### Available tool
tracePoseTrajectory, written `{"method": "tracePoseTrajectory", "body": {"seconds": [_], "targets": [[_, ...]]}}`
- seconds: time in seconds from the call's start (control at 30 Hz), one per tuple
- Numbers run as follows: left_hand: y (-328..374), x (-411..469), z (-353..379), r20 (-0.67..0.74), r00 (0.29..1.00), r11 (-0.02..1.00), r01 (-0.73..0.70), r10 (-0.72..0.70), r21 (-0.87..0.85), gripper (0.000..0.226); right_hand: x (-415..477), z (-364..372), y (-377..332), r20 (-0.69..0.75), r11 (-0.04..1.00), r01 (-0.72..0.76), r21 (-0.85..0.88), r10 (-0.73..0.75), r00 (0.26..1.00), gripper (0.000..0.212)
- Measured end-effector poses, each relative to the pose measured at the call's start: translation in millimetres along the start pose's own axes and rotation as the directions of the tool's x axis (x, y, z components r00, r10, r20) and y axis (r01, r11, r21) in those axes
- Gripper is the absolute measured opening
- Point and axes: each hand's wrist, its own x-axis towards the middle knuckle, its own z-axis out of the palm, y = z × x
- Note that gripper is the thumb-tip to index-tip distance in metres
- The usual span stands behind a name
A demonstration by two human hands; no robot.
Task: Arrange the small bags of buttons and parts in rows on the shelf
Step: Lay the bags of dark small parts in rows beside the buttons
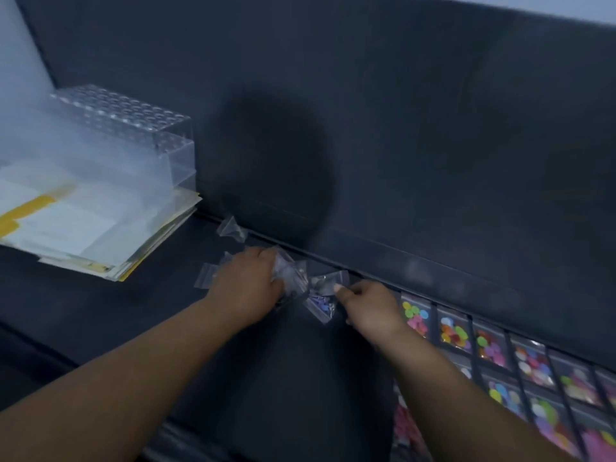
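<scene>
- The left hand (248,285) has its fingers curled round a bunch of clear bags (291,273).
- The right hand (371,306) pinches the edge of a small bag of purple parts (321,303).
- That bag lies on the dark shelf (283,378), between the two hands.
- A loose empty-looking bag (232,228) sits by the back wall.
- Rows of button bags (493,348), full of bright colours, lie flat just right of the right hand.
- A pile of papers (83,228) and a clear plastic rack (126,128) sit far left.
</scene>
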Motion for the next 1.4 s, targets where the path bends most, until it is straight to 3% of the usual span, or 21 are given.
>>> {"method": "tracePoseTrajectory", "body": {"seconds": [0.17,0.3,0.4,0.5,0.6,0.7,0.83,1.13,1.4], "targets": [[-12.4,28.4,15.2,0.066,0.997,1.0,-0.027,0.027,-0.006,0.053,9.5,10.5,-9.0,-0.053,0.999,-0.023,-0.034,0.021,0.998,0.024],[-14.8,37.6,20.0,0.001,0.999,0.998,-0.044,0.044,0.049,0.04,13.8,20.1,-10.0,-0.098,0.999,0.028,0.035,-0.024,0.995,0.015],[-15.0,38.3,19.4,-0.089,0.993,0.993,-0.087,0.081,-0.073,0.007,11.1,24.3,-8.9,-0.115,0.969,0.088,0.233,-0.062,0.991,0.018],[-12.9,37.4,16.7,-0.141,0.989,0.968,-0.079,0.046,-0.24,0.016,3.7,18.9,-13.6,-0.135,0.938,0.135,0.321,-0.095,0.986,0.022],[-8.4,38.0,8.7,-0.075,0.996,0.865,0.009,-0.054,-0.501,0.016,-2.0,11.9,-18.1,-0.163,0.9,0.163,0.404,-0.104,0.981,0.025],[-1.4,33.8,1.4,-0.004,0.991,0.676,0.086,-0.13,-0.732,0.018,-7.0,5.4,-19.7,-0.153,0.843,0.117,0.525,-0.042,0.987,0.031],[7.5,23.7,-4.6,0.082,0.982,0.436,0.15,-0.171,-0.887,0.023,-21.8,-10.0,-21.2,-0.066,0.739,0.051,0.671,-0.009,0.998,0.027],[61.8,-7.9,0.4,0.189,0.97,0.274,0.224,-0.151,-0.935,0.024,-76.3,-62.9,21.6,-0.102,0.699,0.073,0.711,-0.001,0.995,0.02],[185.1,-81.3,29.3,0.234,0.972,0.279,0.23,-0.021,-0.932,0.022,-169.8,-146.9,119.0,-0.189,0.666,0.122,0.736,0.029,0.982,0.016]]}}
